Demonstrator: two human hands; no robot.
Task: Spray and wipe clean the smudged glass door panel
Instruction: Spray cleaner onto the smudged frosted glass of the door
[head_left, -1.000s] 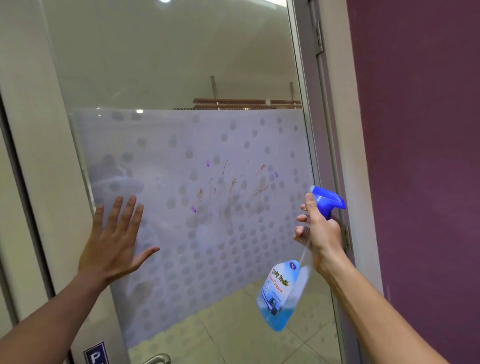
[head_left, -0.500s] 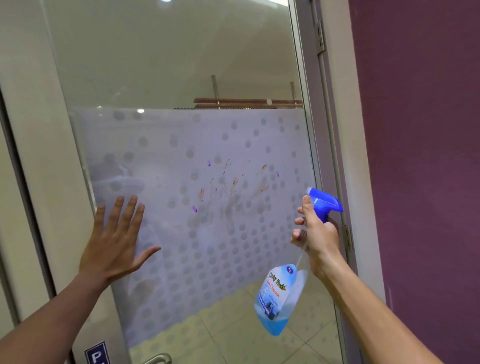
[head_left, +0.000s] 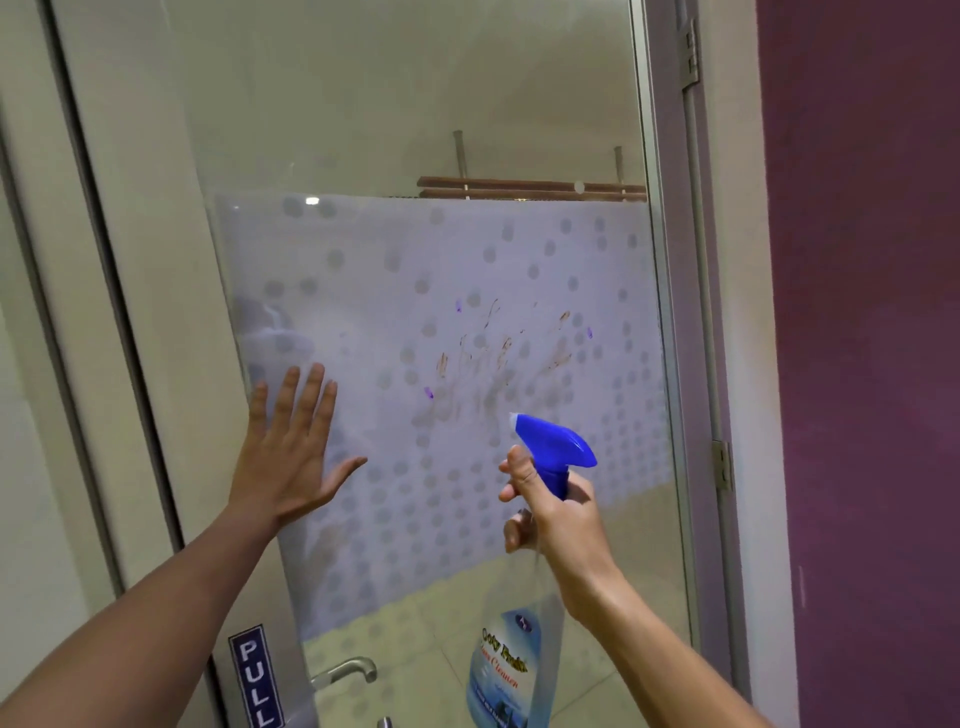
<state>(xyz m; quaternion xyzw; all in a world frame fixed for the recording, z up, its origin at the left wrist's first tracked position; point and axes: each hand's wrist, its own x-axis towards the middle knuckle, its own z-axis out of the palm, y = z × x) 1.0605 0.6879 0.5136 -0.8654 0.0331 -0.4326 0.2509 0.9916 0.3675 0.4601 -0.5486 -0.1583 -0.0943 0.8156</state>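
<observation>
The glass door panel (head_left: 545, 260) carries a frosted dotted film across its middle. Brown and purple smudges (head_left: 483, 358) streak the film right of centre. My left hand (head_left: 291, 452) lies flat on the film's left side, fingers spread upward. My right hand (head_left: 556, 519) grips the neck of a clear spray bottle (head_left: 506, 670) of blue liquid. Its blue trigger head (head_left: 556, 447) points up-left at the smudges, just below them. My forefinger rests on the trigger.
A metal door frame (head_left: 670, 312) with hinges runs down the right, next to a purple wall (head_left: 872, 364). A blue PULL sign (head_left: 254, 675) and a metal door handle (head_left: 345, 670) sit at the lower left. Beige frame (head_left: 130, 312) on the left.
My right hand has swung the spray bottle left and up, from beside the door frame to in front of the smudges. The view has tilted down, showing the handle. My left hand stays pressed.
</observation>
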